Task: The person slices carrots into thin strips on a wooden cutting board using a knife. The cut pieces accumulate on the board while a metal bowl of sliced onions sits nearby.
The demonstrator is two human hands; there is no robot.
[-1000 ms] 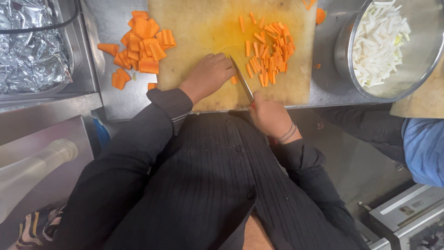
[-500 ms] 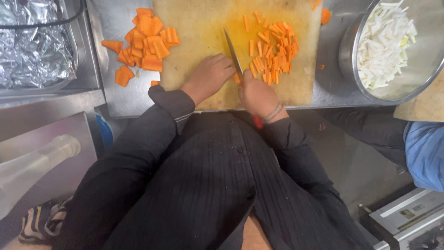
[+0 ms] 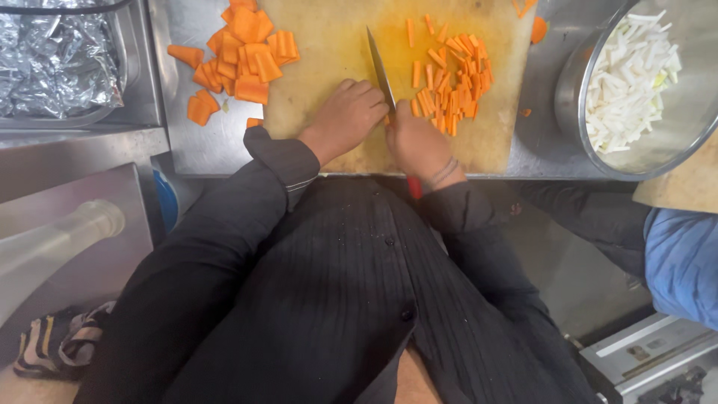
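A steel counter [image 3: 202,142] carries a yellowed cutting board [image 3: 329,45], with a metal bowl [image 3: 572,82] of pale vegetable strips off to the right and a foil-lined tray [image 3: 52,60] at the far left. Thick carrot slabs [image 3: 243,49] are piled at the board's far left corner. The left hand [image 3: 345,116] is curled, knuckles against the flat of the knife [image 3: 380,69]. The right hand [image 3: 415,142] grips the knife's handle, blade pointing away. Carrot sticks [image 3: 449,82] lie just right of the blade, beyond the right hand.
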